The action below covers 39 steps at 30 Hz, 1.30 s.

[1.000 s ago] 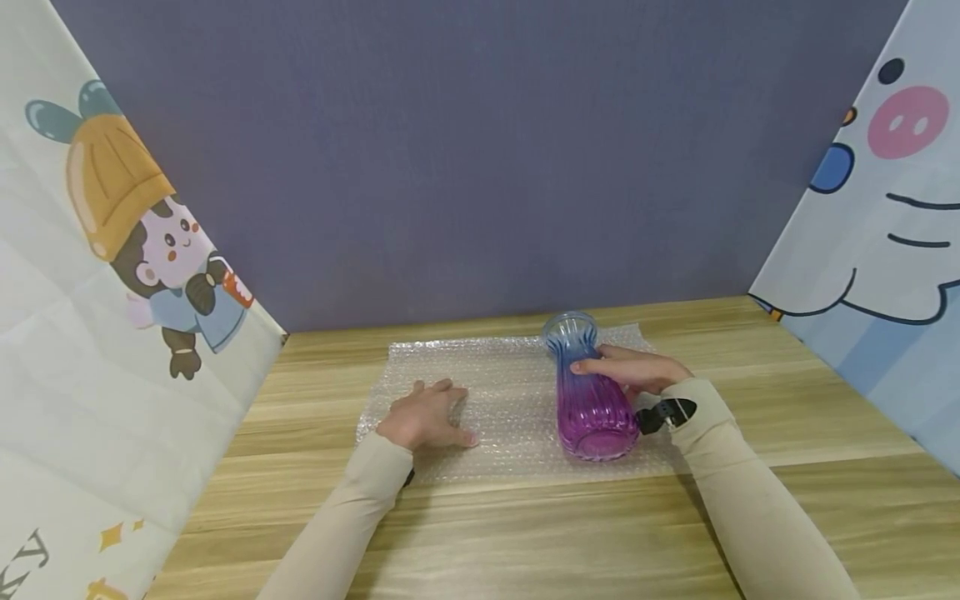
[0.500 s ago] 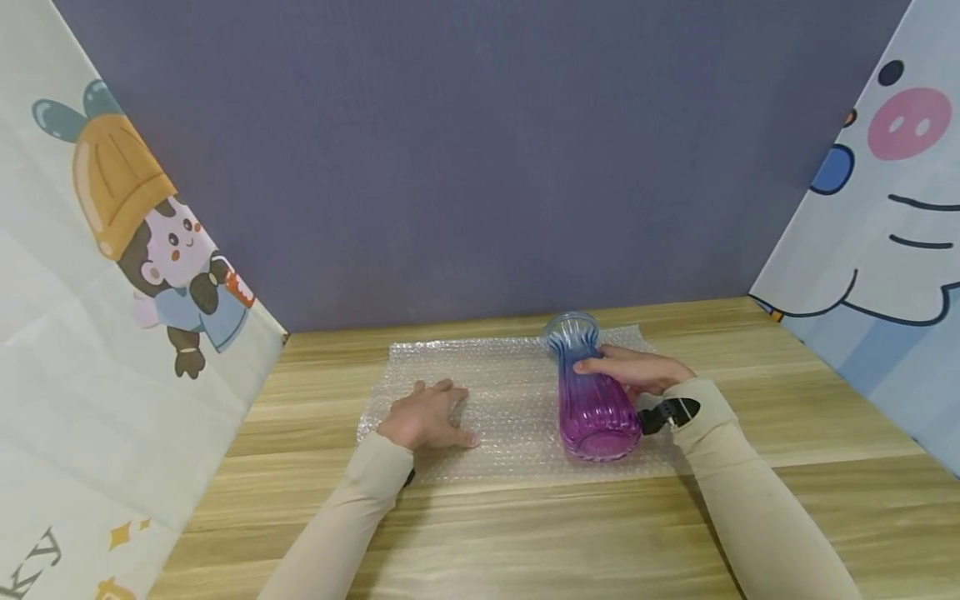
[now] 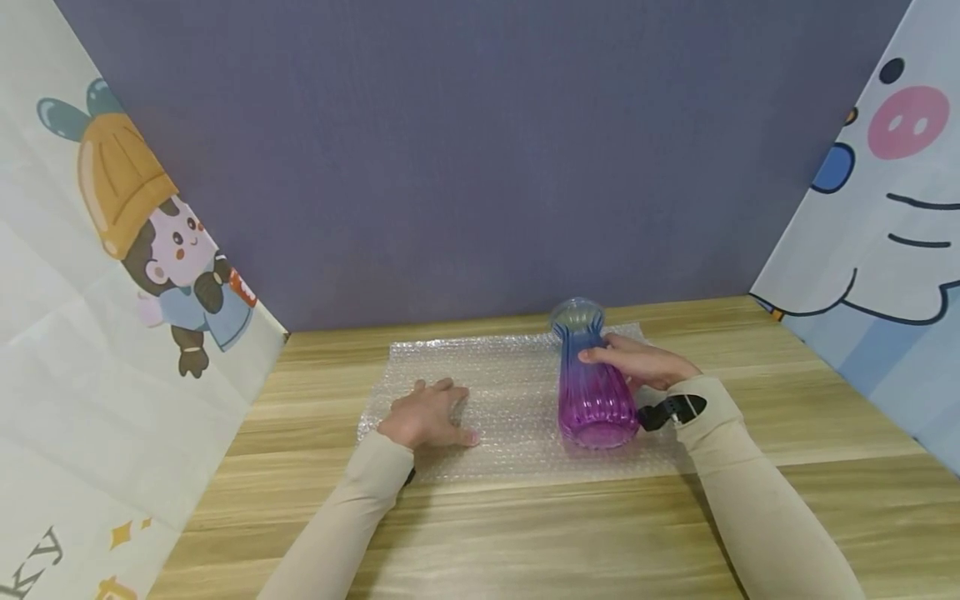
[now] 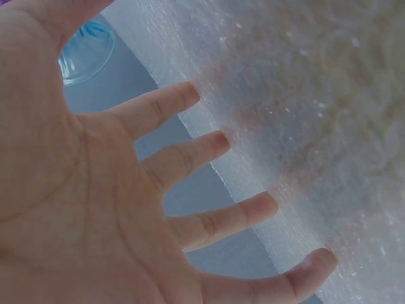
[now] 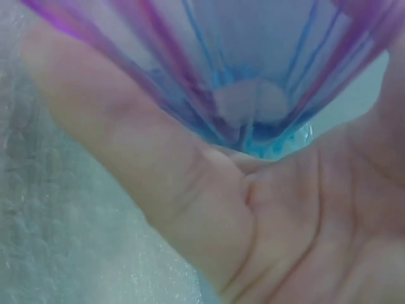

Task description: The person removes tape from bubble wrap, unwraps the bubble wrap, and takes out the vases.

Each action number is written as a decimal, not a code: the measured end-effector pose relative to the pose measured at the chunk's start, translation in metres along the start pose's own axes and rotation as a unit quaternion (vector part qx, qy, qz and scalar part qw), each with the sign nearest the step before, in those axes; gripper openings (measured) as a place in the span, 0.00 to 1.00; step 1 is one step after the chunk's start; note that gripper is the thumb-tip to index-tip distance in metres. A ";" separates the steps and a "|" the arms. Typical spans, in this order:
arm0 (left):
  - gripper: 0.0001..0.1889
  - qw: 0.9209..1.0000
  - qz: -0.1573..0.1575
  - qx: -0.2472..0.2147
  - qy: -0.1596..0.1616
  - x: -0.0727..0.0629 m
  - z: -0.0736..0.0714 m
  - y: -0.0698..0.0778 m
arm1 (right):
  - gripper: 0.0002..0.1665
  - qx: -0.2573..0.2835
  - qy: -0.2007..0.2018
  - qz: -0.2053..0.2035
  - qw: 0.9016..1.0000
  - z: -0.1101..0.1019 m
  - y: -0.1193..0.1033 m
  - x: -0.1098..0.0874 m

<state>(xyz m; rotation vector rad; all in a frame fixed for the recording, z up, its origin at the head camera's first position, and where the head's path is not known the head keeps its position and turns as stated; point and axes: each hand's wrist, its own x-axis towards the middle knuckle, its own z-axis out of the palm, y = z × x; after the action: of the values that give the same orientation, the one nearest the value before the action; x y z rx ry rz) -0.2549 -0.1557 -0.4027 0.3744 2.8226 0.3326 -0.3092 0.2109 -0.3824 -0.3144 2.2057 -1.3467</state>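
Observation:
A ribbed glass vase [image 3: 596, 404], blue at the flared mouth and purple at the base, is over the right part of a bubble wrap sheet [image 3: 510, 417]. It leans with its mouth toward the back wall and its base toward me. My right hand [image 3: 641, 362] grips it below the neck, thumb across the front; the other fingers are mostly hidden behind the glass. In the right wrist view the vase's wall [image 5: 253, 57] lies between thumb and palm. My left hand [image 3: 427, 417] rests on the left part of the bubble wrap, fingers spread and holding nothing.
The sheet lies flat on a wood-grain table [image 3: 480, 533]. A grey-blue wall panel [image 3: 480, 167] rises behind the table. Printed cartoon sheets flank it, a figure in an orange hat [image 3: 176, 242] at left and a pig-nosed figure [image 3: 907, 125] at right.
My right hand has shifted the vase slightly upward in the head view, so mouth and base both sit higher than before. The left hand and the bubble wrap stay put.

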 end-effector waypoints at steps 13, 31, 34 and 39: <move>0.48 1.000 0.003 -0.002 0.000 0.003 0.000 0.003 | 0.54 0.044 0.015 -0.043 0.998 -0.009 -0.002 -0.003; 0.47 1.000 0.004 0.000 -0.002 0.005 0.001 0.006 | 0.52 0.041 0.063 -0.079 0.994 -0.017 0.000 -0.002; 0.47 1.000 0.002 -0.001 -0.003 0.005 0.001 0.007 | 0.52 0.043 0.067 -0.075 0.994 -0.017 0.000 -0.002; 0.48 1.000 -0.002 -0.001 -0.007 0.007 0.002 0.008 | 0.51 0.039 0.071 -0.071 0.994 -0.019 0.000 -0.002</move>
<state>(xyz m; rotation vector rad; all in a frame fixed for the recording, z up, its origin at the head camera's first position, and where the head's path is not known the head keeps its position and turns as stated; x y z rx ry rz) -0.2588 -0.1461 -0.4041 0.3691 2.8083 0.3302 -0.3181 0.2260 -0.3747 -0.3637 2.2759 -1.5716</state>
